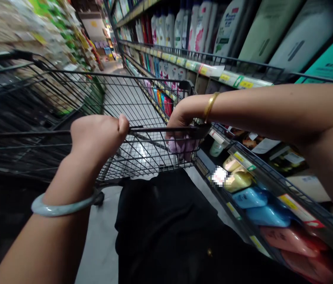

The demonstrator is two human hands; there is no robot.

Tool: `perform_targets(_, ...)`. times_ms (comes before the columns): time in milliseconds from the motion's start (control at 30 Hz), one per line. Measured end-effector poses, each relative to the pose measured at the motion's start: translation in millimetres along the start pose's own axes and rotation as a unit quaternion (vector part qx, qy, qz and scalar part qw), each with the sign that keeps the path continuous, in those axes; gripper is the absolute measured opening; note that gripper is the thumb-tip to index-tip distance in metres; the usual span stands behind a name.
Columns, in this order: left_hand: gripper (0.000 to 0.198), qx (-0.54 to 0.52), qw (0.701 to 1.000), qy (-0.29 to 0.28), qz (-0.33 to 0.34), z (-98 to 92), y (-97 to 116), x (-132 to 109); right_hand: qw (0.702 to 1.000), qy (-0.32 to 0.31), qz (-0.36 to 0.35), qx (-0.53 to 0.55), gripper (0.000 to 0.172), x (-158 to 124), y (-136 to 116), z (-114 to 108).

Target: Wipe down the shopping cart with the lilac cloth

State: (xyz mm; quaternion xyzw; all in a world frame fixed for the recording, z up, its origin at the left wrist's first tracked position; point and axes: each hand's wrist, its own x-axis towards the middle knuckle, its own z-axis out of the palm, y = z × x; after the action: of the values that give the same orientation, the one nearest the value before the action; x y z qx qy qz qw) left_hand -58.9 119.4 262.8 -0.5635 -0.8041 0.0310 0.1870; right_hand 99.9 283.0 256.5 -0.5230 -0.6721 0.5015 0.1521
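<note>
My left hand (98,132) is closed around the near top rail of a black wire shopping cart (119,73), with the thumb lying along the rail. A pale jade-like bangle sits on that wrist. My right hand (178,114), below a gold bracelet (211,105), reaches down over the rail at the cart's right corner. Its fingers are closed on a soft pinkish-purple cloth (181,145) inside the basket. The rail and wires partly hide those fingers. Tiled floor shows through the mesh.
Shelves of shampoo bottles (227,29) run close along the right side. Blue bottles (268,213) and red bottles lie on the lowest shelf. Packaged goods (56,35) hang at the left. A grey tiled aisle (114,88) stretches ahead.
</note>
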Motion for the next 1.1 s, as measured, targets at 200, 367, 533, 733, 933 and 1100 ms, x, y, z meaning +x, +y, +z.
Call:
perform_targets(200,0.076,0.035,0.999,-0.006,-0.019,0.7,0,4,0.982,-0.164,-0.092,0.022,0.031,16,8,-26)
perform_targets(367,0.073,0.039,0.999,-0.025,-0.022,-1.6,2,8,0.97,-0.149,-0.188,-0.047,0.017,15,7,-41)
perform_targets(533,0.072,0.034,0.999,-0.024,-0.02,-2.7,4,15,0.892,-0.177,-0.333,-0.249,0.022,-42,-24,-52)
perform_targets(733,0.074,0.024,1.0,0.016,0.001,6.7,3,28,0.794,0.109,-0.482,-0.355,0.025,-105,29,1)
perform_targets(933,0.072,0.01,1.0,0.023,-0.001,10.9,3,39,0.802,0.27,-0.437,-0.304,0.031,-65,112,49)
perform_targets(1100,0.072,0.006,1.0,0.029,0.01,12.9,6,48,0.801,0.292,-0.429,-0.297,0.029,-29,121,51)
